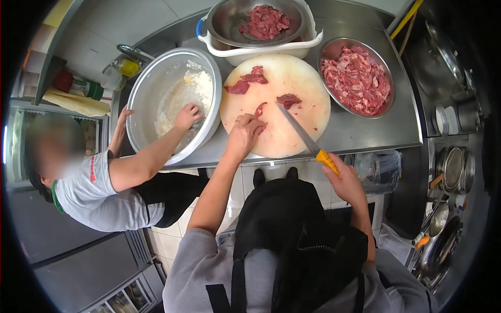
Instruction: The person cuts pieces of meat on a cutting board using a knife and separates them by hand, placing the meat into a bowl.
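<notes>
On a round pale cutting board (305, 78), the fingers of my left hand (246, 136) are closed on a thin strip of red meat (260, 109) near the board's lower left. My right hand (343, 182) grips the yellow handle of a knife (300, 129). Its blade slants up and left across the board, the tip close to a dark red piece of meat (288, 100). Further up on the left side of the board lie larger pieces of raw meat (248, 81).
A steel bowl of cut meat (357, 81) stands right of the board. Behind it, another steel bowl (224, 23) with meat rests on a white tub (284, 49). At left, a co-worker (99, 188) reaches into a large basin (211, 68) holding a whitish mixture.
</notes>
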Available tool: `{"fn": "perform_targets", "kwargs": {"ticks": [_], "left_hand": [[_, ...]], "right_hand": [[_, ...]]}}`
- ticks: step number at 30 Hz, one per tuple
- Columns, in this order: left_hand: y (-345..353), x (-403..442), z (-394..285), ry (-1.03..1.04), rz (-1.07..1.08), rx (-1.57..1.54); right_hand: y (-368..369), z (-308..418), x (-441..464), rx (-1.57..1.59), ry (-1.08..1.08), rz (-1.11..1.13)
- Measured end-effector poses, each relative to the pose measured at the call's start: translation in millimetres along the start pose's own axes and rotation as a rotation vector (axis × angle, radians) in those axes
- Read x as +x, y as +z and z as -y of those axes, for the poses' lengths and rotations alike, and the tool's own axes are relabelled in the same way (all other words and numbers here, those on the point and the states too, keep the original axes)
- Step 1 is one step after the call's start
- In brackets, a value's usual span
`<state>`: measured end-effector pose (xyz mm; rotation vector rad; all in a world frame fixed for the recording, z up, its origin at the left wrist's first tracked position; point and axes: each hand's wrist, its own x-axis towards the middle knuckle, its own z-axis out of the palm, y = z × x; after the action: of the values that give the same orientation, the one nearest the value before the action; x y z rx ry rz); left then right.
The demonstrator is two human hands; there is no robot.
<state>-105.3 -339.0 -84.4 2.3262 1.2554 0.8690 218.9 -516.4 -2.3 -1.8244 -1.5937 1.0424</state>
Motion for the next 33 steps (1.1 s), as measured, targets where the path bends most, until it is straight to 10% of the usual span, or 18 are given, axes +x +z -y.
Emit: {"fn": "perform_targets", "kwargs": {"ticks": [15,19,33], "left_hand": [[34,0,13,-0.261,-0.278,0.137],[50,50,12,0.12,-0.216,0.2],[-53,275,-41,0.309,-0.349,0.134]], "right_hand": [[-16,35,22,-0.337,-0.077,0.083],[-30,12,-7,-0.201,-0.052,-0.052],[-42,-14,-44,0.058,0.092,-0.192]]}}
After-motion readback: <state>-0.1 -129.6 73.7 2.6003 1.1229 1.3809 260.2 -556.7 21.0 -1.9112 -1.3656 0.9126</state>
